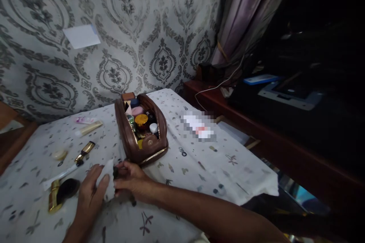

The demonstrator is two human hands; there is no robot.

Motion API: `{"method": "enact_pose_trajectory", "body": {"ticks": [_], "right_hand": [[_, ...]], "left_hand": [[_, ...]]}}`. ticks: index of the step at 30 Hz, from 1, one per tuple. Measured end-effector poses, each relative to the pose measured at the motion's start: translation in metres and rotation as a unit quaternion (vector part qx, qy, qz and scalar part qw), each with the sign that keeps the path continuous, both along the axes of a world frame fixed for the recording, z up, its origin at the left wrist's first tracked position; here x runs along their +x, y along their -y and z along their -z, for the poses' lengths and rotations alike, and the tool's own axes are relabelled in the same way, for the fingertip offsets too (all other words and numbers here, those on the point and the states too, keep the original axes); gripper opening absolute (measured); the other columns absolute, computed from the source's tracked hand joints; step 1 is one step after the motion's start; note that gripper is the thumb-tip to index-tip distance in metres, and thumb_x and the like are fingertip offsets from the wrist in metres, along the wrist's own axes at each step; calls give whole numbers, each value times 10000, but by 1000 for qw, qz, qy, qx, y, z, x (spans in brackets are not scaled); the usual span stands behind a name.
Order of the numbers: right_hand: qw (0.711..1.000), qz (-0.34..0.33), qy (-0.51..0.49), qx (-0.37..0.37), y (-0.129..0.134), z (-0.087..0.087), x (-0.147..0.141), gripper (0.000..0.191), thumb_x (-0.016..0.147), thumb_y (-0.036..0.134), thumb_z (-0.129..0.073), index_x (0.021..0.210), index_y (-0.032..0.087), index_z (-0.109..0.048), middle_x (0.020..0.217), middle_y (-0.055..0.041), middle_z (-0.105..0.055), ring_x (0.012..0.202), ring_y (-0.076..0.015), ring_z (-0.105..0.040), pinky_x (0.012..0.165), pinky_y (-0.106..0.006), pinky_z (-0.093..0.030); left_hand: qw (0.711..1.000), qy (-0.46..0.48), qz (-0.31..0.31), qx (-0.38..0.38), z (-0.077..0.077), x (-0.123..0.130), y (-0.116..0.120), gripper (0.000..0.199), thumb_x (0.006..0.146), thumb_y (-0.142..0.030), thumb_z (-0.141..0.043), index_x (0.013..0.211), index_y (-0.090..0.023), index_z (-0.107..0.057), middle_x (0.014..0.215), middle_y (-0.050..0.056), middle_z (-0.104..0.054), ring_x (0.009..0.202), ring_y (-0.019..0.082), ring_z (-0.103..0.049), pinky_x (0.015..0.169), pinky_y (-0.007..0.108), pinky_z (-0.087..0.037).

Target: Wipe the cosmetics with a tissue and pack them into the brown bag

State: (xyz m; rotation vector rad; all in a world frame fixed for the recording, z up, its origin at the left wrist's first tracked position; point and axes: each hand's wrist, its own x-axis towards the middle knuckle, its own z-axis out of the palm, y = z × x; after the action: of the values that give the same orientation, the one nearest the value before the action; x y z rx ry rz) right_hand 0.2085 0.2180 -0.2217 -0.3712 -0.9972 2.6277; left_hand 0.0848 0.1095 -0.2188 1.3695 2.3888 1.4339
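My left hand (91, 189) is closed on a white tissue or cloth (107, 172), with the thumb lying over it. Against the tissue's right side, my right hand (133, 182) pinches a small dark item (115, 172), mostly hidden by the fingers; its kind cannot be made out. Just beyond both hands stands an unzipped brown makeup bag (128, 142). Inside are several cosmetics, among them a jar with an amber lid (141, 120) and a white-capped container (153, 128). Left of my left hand lie a gold tube (54, 197) and a round black item (68, 190).
On the patterned tablecloth (176, 174) lie a black-and-gold tube (84, 151), a white stick (61, 175), a small cream jar (59, 154), a beige tube (89, 128) and a pink tube (86, 120). A blurred-out white item (198, 126) lies right of the bag. Dark wooden furniture (256, 140) borders the right.
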Motion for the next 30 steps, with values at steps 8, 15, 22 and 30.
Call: {"method": "enact_pose_trajectory", "body": {"ticks": [8,15,22,30], "right_hand": [[995,-24,15,90,4,-3,4,608,374,349,-950,867,191,-631,810,55,-647,744,-109,-605,709,-241,-493],[997,-64,-25,-24,1,-16,8,686,538,369,-913,1127,238,-587,917,30,-690,668,-106,-676,571,-200,-469],[997,-33,-15,-62,-4,-12,7,544,562,414,-907,900,204,-536,674,83,-635,553,-67,-606,523,-181,-475],[997,-56,3,-45,5,-19,10,620,442,304,-956,915,170,-577,729,64,-659,588,-79,-625,542,-194,-485]], "left_hand": [[999,46,-3,2,-38,20,-10,418,883,-479,-489,570,-222,-387,548,-39,-373,549,136,-403,540,247,-372],[994,104,-10,29,-23,14,-9,427,922,-505,-397,1076,-192,-643,1078,67,-681,1046,226,-611,951,336,-459],[994,42,95,24,-18,19,-1,448,876,-493,-495,1154,-163,-611,1069,84,-668,1015,243,-614,901,346,-477],[998,55,7,17,-26,25,-2,471,929,-526,-387,820,-153,-652,654,16,-613,593,156,-539,581,263,-433]]}}
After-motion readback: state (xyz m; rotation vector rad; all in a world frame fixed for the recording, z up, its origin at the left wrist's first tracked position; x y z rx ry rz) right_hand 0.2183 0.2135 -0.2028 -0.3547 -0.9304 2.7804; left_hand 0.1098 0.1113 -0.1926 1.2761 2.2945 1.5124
